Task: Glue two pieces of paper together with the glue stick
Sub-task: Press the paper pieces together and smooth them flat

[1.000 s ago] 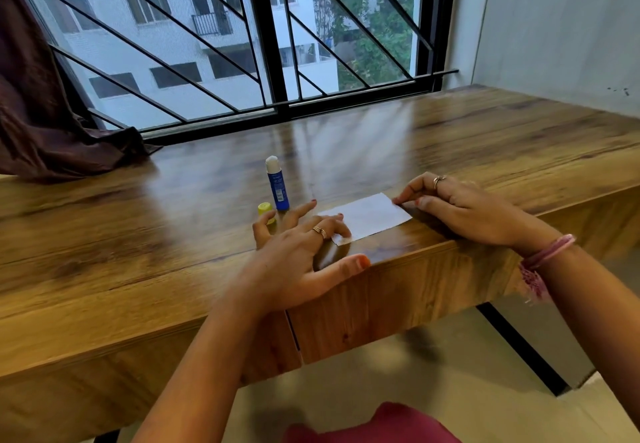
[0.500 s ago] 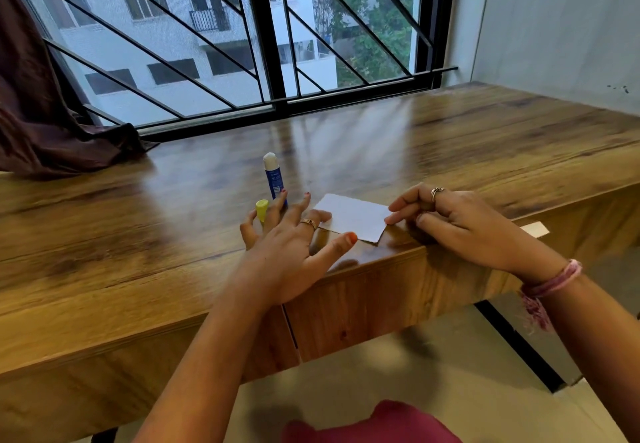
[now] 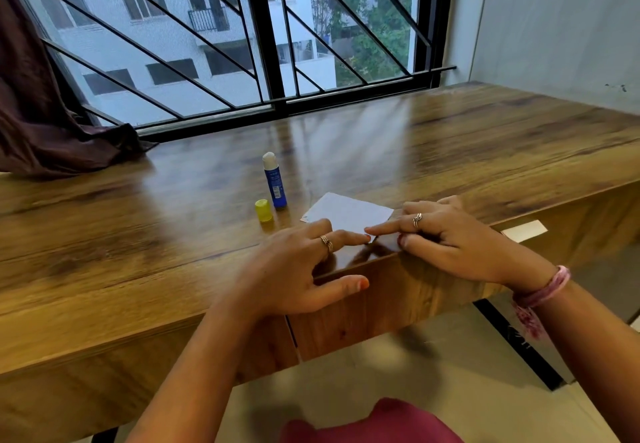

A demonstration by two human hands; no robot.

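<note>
Your left hand [image 3: 298, 269] and right hand [image 3: 446, 234] press flat fingers on the paper [image 3: 346, 214] at the tabletop's [image 3: 138, 234] near edge; next, firmly rub the joint.

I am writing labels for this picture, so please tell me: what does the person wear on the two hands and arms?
Both forearms are bare, with no sleeves in view. The left hand has a thin metal ring on one finger and an orange-painted thumbnail. The right hand wears a silver-coloured ring. On the right wrist sits a pink thread bracelet with loose strands hanging from it.
</note>
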